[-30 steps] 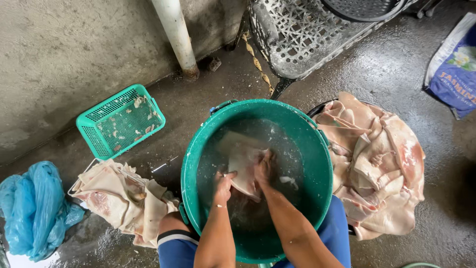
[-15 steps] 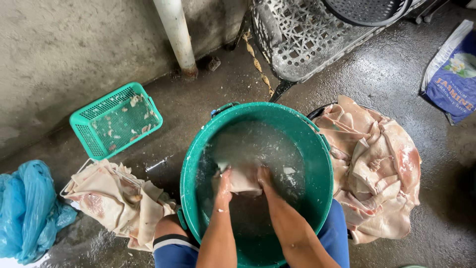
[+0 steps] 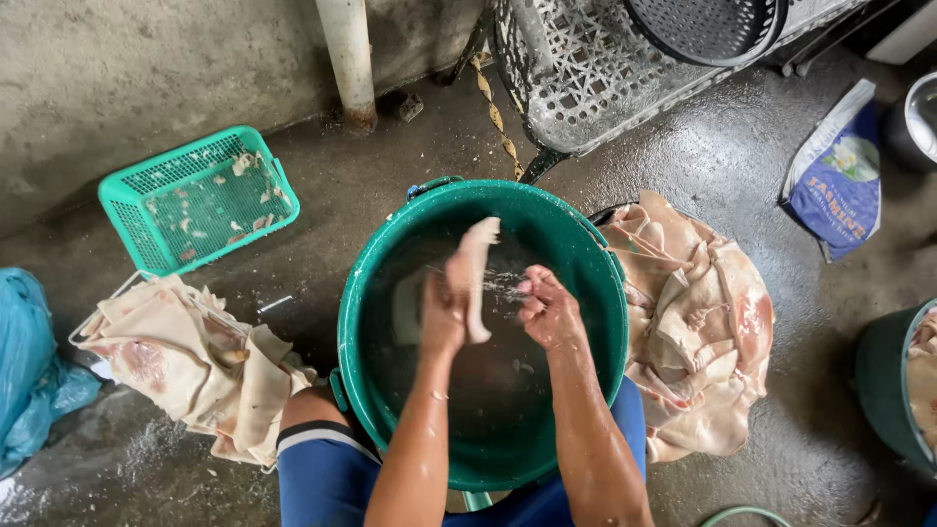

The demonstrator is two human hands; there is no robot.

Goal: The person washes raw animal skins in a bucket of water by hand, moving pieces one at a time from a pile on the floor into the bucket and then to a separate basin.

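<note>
The left hand [image 3: 444, 310] was closed around a pale, limp strip of raw skin [image 3: 475, 273], holding it up out of the water above the middle of the round green plastic tub [image 3: 363, 293]. The strip stood nearly upright, its top end curling over toward the far rim. The right hand [image 3: 549, 310] hovered just beside the strip with its fingers [image 3: 532, 289] loosely curled and gripping nothing, and a few drops of water hung between the two hands. Both forearms were wet and reached in from the near rim.

The tub stood on the wet concrete floor [image 3: 742, 166] and held dark water. To its right lay a heap of pale pinkish skin pieces [image 3: 703, 322], touching the tub's rim. To its left lay a second, smaller pile of the same skins [image 3: 185, 361] in a wire-edged tray. Beyond that pile sat a square turquoise plastic basket [image 3: 195, 195] with small scraps in it. A blue plastic bag [image 3: 34, 371] lay at the far left edge, and a blue and white printed sack [image 3: 839, 176] lay well apart at the right
</note>
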